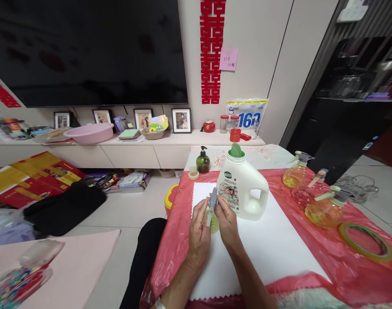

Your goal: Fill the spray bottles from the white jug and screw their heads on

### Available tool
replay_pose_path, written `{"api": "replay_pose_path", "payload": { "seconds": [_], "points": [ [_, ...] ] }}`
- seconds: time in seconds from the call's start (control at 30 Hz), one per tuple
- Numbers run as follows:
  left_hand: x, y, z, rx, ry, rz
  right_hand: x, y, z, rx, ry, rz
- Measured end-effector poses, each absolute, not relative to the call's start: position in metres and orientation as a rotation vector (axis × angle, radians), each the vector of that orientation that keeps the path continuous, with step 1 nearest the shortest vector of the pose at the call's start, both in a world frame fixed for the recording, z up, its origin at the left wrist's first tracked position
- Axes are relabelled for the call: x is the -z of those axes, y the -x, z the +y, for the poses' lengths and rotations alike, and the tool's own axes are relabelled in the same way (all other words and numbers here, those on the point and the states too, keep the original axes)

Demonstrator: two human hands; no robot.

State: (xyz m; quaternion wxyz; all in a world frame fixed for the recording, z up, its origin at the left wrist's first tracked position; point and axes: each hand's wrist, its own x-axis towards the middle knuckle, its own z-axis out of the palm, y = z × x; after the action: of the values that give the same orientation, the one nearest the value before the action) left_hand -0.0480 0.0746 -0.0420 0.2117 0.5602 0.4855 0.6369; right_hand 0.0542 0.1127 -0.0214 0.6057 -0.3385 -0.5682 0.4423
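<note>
From afar I see left hand and right hand — fingers clamped on the grey sprayer head — beside the white jug, which a slip could topple.

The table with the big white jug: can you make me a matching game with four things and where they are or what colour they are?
Things
1. White jug
2. Pump bottle
3. Roll of tape
4. Grey spray head

Places and colours
A. Dark green
B. Held between the left hand and right hand
C. Standing upright on the white sheet
D. Lying flat on the red cover

Right pairs: 1-C, 2-A, 3-D, 4-B
</note>
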Motion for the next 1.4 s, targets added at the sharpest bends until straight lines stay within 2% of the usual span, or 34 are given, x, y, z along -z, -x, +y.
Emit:
{"api": "replay_pose_path", "payload": {
  "seconds": [0.3,0.6,0.87,1.17,1.4],
  "points": [
    [0.027,0.040,0.085,-1.800,-1.214,1.273,0.037,-0.049,0.117,-1.175,0.770,-1.113],
    [0.033,0.041,0.091,-1.849,-0.985,1.173,0.031,-0.054,0.113,-1.193,0.713,-1.161],
    [0.016,0.031,0.093,-1.922,-0.734,1.161,0.037,-0.045,0.112,-1.221,0.719,-1.060],
    [0.023,0.038,0.089,-1.888,-0.948,1.154,0.029,-0.051,0.112,-1.188,0.748,-1.173],
    [0.027,0.036,0.095,-1.916,-0.850,1.136,0.031,-0.045,0.110,-1.197,0.746,-1.127]
  ]
}}
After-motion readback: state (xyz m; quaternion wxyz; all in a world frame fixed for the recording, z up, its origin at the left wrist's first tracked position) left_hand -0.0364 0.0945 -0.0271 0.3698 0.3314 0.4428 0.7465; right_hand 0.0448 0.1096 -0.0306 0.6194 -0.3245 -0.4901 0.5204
